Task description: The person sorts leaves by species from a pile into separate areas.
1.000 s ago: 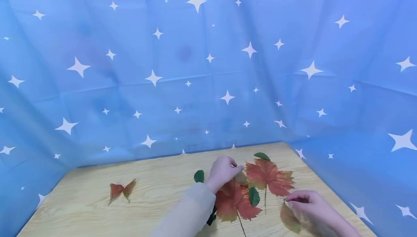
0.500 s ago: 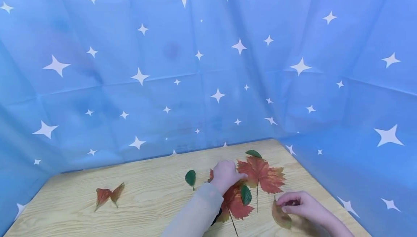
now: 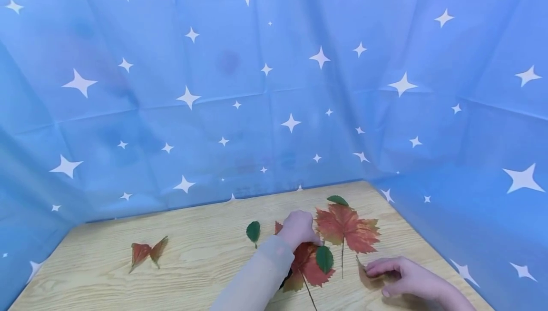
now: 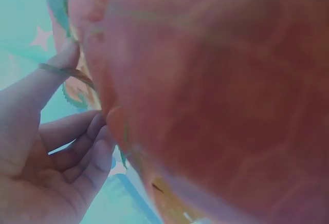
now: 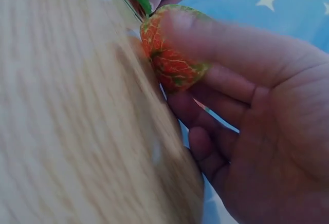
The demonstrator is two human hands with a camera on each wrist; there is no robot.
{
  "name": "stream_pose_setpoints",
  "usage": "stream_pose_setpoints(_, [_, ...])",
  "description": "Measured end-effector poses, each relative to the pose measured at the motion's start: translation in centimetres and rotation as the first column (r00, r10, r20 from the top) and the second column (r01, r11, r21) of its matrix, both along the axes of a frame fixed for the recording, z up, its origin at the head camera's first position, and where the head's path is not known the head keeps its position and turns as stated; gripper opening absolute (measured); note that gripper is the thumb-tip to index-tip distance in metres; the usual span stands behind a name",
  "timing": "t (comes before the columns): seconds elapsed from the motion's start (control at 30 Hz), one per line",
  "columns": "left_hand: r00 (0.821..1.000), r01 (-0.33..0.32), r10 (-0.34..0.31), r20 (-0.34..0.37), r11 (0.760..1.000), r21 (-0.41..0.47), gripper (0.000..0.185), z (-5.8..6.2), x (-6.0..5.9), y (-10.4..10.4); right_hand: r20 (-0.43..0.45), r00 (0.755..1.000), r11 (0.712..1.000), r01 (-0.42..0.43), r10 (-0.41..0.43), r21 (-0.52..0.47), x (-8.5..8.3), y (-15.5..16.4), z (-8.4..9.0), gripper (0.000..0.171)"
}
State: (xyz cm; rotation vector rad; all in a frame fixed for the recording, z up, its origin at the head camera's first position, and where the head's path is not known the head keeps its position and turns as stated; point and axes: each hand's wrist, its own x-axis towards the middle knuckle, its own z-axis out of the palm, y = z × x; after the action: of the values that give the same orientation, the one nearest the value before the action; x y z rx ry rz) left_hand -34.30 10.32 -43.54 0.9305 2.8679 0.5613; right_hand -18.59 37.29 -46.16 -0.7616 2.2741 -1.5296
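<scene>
My left hand [image 3: 297,230] lies over a red maple leaf [image 3: 314,273] on the table. Red leaf surface [image 4: 221,106] fills most of the left wrist view; my bent fingers [image 4: 77,147] and thumb meet its edge, and a thin stem [image 4: 67,71] crosses the thumb. Whether they pinch anything is hidden. My right hand [image 3: 404,277] touches a small tilted leaf [image 3: 363,273] with its fingertips, the thumb standing apart in the head view. Up close this leaf [image 5: 172,54] is red with yellow veins and a green edge; the blurred thumb overlaps it.
A second maple leaf [image 3: 347,228] lies farther right, with a green leaf [image 3: 338,200] behind it. Green leaves also lie on the nearer maple leaf [image 3: 324,258] and at its left [image 3: 253,231]. Two reddish leaves [image 3: 147,253] meet on the left side of the wooden table [image 3: 197,254].
My left hand has turned and come down over the nearer maple leaf, hiding the brownish leaf beside it. My right thumb has moved away from the fingertips, and the small leaf has tilted.
</scene>
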Motion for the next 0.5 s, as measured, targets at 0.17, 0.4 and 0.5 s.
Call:
stream_pose_setpoints(0.17, [0.999,0.013,-0.012,0.035,0.999,-0.031,0.05,0.7,-0.1,-0.2,0.061,0.998,0.998,0.029,-0.026,-0.048,-0.2,-0.2,-0.4,0.033])
stream_pose_setpoints(0.4, [0.998,0.01,-0.008,0.069,1.0,-0.019,0.048,0.9,-0.2,-0.4,0.011,0.99,0.989,0.144,-0.143,-0.03,-0.3,-0.7,-0.5,0.022])
stream_pose_setpoints(0.5, [0.998,0.016,-0.016,0.061,1.0,-0.007,0.046,1.0,-0.3,-0.5,-0.023,0.965,0.965,0.261,-0.262,-0.024,-0.1,-1.1,-0.3,0.02])
